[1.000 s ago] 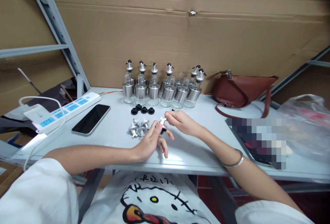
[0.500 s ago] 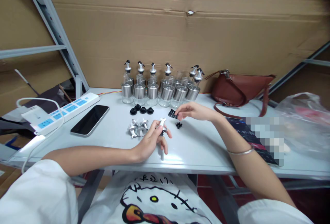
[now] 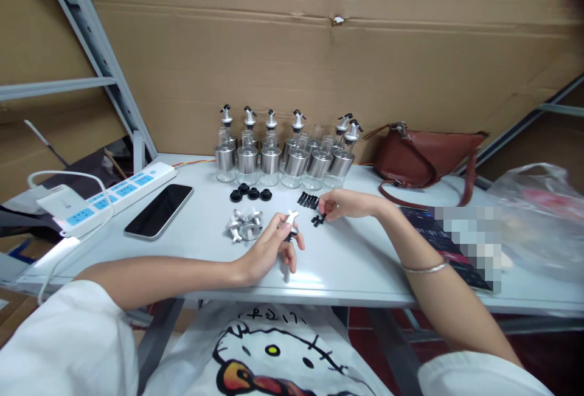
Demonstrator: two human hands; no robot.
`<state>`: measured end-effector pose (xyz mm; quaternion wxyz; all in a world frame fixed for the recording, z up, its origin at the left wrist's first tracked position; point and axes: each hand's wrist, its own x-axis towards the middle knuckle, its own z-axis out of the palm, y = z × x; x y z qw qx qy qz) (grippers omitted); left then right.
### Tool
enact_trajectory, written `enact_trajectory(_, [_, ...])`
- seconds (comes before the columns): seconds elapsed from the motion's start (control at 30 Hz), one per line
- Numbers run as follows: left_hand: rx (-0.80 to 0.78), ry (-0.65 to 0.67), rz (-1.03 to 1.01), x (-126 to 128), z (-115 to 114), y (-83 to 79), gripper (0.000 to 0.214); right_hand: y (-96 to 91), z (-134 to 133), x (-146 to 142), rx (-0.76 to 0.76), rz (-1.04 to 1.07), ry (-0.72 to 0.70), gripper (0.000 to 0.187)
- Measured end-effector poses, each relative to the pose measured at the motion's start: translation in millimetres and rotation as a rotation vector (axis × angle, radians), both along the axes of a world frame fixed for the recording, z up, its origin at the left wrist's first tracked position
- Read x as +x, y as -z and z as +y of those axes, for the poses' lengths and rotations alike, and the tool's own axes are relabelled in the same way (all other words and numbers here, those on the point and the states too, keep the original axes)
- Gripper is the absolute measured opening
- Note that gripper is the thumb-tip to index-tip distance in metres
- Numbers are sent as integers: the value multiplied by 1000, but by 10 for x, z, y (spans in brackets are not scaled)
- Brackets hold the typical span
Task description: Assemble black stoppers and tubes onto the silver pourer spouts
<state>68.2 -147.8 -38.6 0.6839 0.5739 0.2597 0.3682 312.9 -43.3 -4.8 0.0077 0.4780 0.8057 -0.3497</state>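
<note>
Head | L fingers hold spout | R fingers unclear, prev @pins, now @blk bits

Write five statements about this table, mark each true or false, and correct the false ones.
1. The left hand holds a silver spout. True.
2. Round black plastic stoppers lie nearer the person than the clear glass bottles with steel bands. True.
3. The right hand grips one of the bottles. False: the right hand is at the small black parts; whether it holds one is unclear.
4. The reddish-brown leather bag lies left of the bottles. False: the bag lies to their right.
5. The rectangular black-screened phone lies beside the long white power strip. True.
</note>
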Motion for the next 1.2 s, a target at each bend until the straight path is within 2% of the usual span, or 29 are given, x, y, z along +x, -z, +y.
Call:
enact_trajectory(0.23, [-13, 1, 30, 2, 0, -23, 30, 14, -52, -77, -53, -9, 14, 30])
enact_trajectory(0.53, [-16, 3, 47, 8, 0, -20, 34, -14, -115, -183, 38, -23, -55, 32])
enact_trajectory(0.7, [-26, 21, 70, 8, 6, -9, 36, -39, -152, -222, 83, -62, -97, 42])
enact_trajectory(0.93, [-20, 27, 83, 10, -7, -45, 39, -31, -160, -275, 140, -10, -188, 18])
enact_trajectory(1.2, [-16, 36, 90, 7, -7, -48, 38, -70, -169, -202, 124, 42, -159, 30])
